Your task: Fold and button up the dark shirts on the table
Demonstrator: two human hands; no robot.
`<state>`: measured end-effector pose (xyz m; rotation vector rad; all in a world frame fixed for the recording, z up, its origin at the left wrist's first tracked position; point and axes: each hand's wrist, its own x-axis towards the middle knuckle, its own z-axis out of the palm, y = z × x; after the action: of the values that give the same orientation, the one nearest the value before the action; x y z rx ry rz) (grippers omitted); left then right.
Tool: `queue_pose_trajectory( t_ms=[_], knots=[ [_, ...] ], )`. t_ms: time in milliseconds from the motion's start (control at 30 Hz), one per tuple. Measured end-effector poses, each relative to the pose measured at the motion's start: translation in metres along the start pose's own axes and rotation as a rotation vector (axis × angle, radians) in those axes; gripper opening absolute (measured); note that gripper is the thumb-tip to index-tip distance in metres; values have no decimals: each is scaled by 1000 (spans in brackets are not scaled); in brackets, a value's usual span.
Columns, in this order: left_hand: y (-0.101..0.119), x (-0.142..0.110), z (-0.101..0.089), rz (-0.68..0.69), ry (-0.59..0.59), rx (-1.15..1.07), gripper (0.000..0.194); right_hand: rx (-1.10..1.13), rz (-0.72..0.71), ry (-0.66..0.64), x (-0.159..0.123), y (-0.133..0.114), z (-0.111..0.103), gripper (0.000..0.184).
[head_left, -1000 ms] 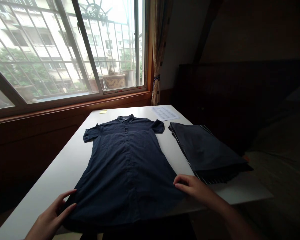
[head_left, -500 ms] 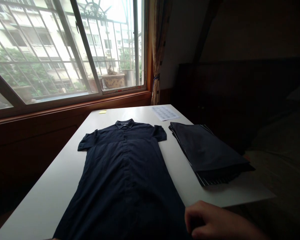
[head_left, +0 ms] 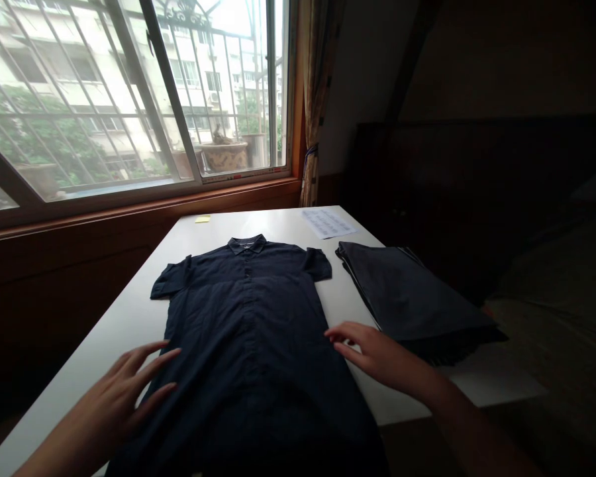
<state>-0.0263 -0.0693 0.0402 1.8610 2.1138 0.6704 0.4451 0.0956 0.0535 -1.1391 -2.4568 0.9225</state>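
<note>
A dark navy short-sleeved button-up shirt point(head_left: 248, 331) lies spread out, front up, with its collar toward the far end of the table. Over its left edge, my left hand point(head_left: 129, 384) reaches with fingers apart. At the shirt's right edge is my right hand point(head_left: 362, 344), its fingers bent and a gap showing between thumb and forefinger. Neither hand grips any cloth. Whether the fingertips touch the fabric I cannot tell. The shirt's hem runs out of view at the bottom.
On the right of the white table point(head_left: 99, 344) sits a stack of folded dark clothes point(head_left: 417, 291). A printed paper sheet point(head_left: 328, 223) and a yellow sticky note point(head_left: 202, 218) lie at the far end. Beyond is a barred window point(head_left: 129, 99) with a curtain point(head_left: 312, 119) beside it.
My left hand has come into view from the bottom edge and reached over the shirt's left side. My right hand has moved forward and left along the right edge, its fingers less curled.
</note>
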Motion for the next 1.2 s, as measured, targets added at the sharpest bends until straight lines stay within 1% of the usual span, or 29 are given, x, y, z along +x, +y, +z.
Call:
queue_pose_trajectory(
  t_ms=[33,100,167,233,300,333,400,467,533,767,900,1000,1067,1133,1200],
  knots=[
    [17,18,11,126,-56,86,57,-49,-54,33,19,-3,7,36],
    [46,56,37,298,-67,227,58,-158,-151,94,62,-9,25,44],
    [65,93,66,393,-35,305,56,-280,-203,121,106,-15,46,54],
    [73,127,94,385,-7,349,56,-376,-169,135,145,-17,67,60],
    [73,155,116,296,-11,401,57,-431,-110,138,175,-16,86,64],
    [71,165,124,232,-12,412,58,-441,-88,132,185,-14,93,65],
    [62,179,135,157,-10,419,61,-444,-74,118,196,-8,104,68],
    [50,183,137,125,-9,417,63,-440,-78,120,197,0,109,69],
    [38,180,134,116,-12,417,62,-438,-81,134,193,7,110,70],
    [-9,154,110,40,-31,446,61,-418,-55,166,173,19,101,69],
    [-31,145,102,27,-33,466,63,-418,-18,180,157,27,96,67],
    [-37,143,101,26,-27,472,64,-419,-14,173,143,33,93,66],
    [-37,143,102,25,-16,467,63,-417,-41,184,136,38,90,65],
    [-35,142,102,24,-6,462,62,-403,-84,219,133,45,82,60],
    [-31,142,101,26,-5,463,60,-375,-97,299,136,54,67,51]
  ],
)
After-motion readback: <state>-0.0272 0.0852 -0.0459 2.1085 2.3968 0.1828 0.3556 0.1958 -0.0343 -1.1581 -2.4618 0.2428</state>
